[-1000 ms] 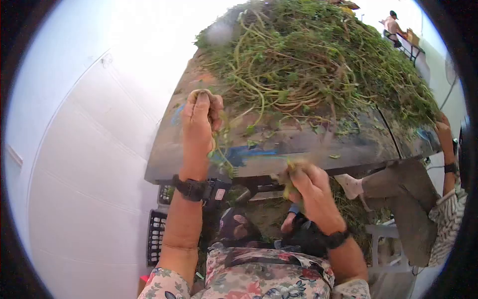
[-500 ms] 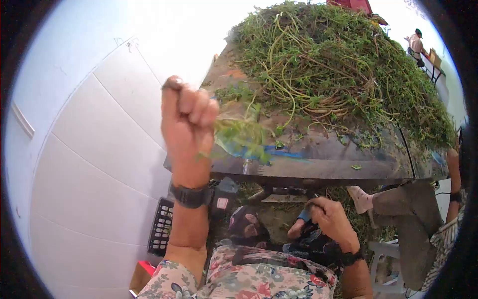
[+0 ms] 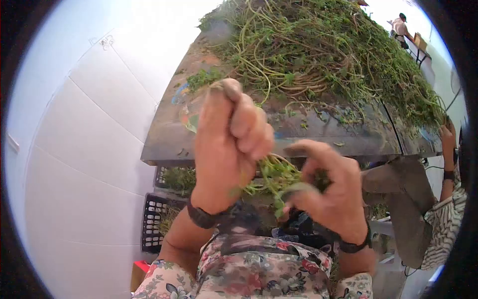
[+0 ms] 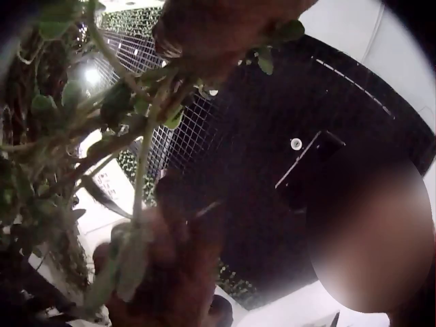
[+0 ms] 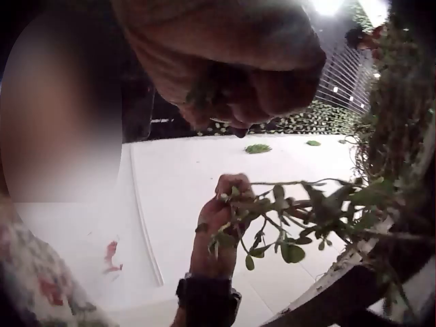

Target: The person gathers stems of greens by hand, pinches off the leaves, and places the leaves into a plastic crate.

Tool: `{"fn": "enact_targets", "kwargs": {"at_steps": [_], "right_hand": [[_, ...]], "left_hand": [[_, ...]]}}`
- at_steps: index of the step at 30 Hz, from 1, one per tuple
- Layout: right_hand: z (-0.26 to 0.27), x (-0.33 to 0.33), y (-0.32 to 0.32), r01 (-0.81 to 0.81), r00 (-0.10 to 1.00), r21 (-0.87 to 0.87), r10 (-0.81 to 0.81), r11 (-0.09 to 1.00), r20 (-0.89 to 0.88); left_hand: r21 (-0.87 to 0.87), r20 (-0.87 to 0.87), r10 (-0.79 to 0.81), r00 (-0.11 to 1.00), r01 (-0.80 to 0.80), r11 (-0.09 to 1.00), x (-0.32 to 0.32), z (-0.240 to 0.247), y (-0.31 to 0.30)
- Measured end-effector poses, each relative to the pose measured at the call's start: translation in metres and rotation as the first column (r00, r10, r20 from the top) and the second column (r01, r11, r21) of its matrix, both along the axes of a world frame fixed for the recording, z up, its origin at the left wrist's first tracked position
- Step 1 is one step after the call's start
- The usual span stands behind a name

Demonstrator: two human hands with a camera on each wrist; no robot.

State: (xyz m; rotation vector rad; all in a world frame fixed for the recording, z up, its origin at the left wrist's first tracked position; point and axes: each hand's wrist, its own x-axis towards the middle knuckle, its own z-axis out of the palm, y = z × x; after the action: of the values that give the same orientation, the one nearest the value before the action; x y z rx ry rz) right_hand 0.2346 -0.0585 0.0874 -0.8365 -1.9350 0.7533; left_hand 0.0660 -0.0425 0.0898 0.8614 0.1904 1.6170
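Observation:
My left hand (image 3: 226, 144) is raised over the table's front edge, its fingers curled tightly round green stems (image 3: 279, 174) whose leafy ends stick out to the right. Facing it is my right hand (image 3: 336, 192), thumb and forefinger spread apart beside those leaves. Its other fingers curl round a bit of greenery (image 3: 321, 179), which also shows in the palm in the right wrist view. In that view the left hand (image 5: 221, 218) grips the sprigs (image 5: 293, 211) lower down. Leaves partly cover the lower hand (image 4: 170, 266) in the left wrist view.
A large heap of leafy vines (image 3: 308, 55) covers much of the dark table (image 3: 172, 134). Black crates (image 3: 152, 224) stand below its left corner. Another person's hand (image 3: 446, 132) is at the heap's right edge; someone else (image 3: 401, 27) is far back.
The left hand has come right and down from the table's left side, with the greenery. The right hand has risen towards it, and its thumb and forefinger have spread apart.

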Motion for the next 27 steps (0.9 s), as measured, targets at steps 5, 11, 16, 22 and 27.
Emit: {"fn": "enact_targets", "kwargs": {"at_steps": [5, 11, 16, 22, 27], "right_hand": [[-0.028, -0.018, 0.003, -0.105, 0.993, 0.121, 0.097, 0.987, 0.072], [-0.045, -0.015, 0.0, -0.293, 0.956, -0.284, 0.282, 0.913, -0.08], [-0.067, -0.028, -0.001, -0.267, 0.961, -0.247, 0.238, 0.932, -0.142], [-0.079, -0.028, -0.002, -0.125, 0.985, -0.076, 0.134, 0.989, 0.113], [-0.087, -0.023, 0.001, -0.095, 0.973, -0.074, 0.109, 0.993, 0.202]], "left_hand": [[-0.032, -0.097, 0.135, 0.986, -0.139, 0.99, 0.023, -0.007, -0.017], [-0.095, -0.378, 0.005, 0.926, -0.044, 0.994, 0.009, -0.034, -0.036], [-0.238, -0.315, -0.066, 0.947, -0.011, 0.971, -0.011, -0.053, -0.055], [-0.164, -0.607, 0.134, 0.784, -0.288, 0.943, -0.023, -0.082, -0.062], [-0.145, -0.722, 0.151, 0.675, -0.361, 0.921, -0.029, -0.096, -0.067]]}}
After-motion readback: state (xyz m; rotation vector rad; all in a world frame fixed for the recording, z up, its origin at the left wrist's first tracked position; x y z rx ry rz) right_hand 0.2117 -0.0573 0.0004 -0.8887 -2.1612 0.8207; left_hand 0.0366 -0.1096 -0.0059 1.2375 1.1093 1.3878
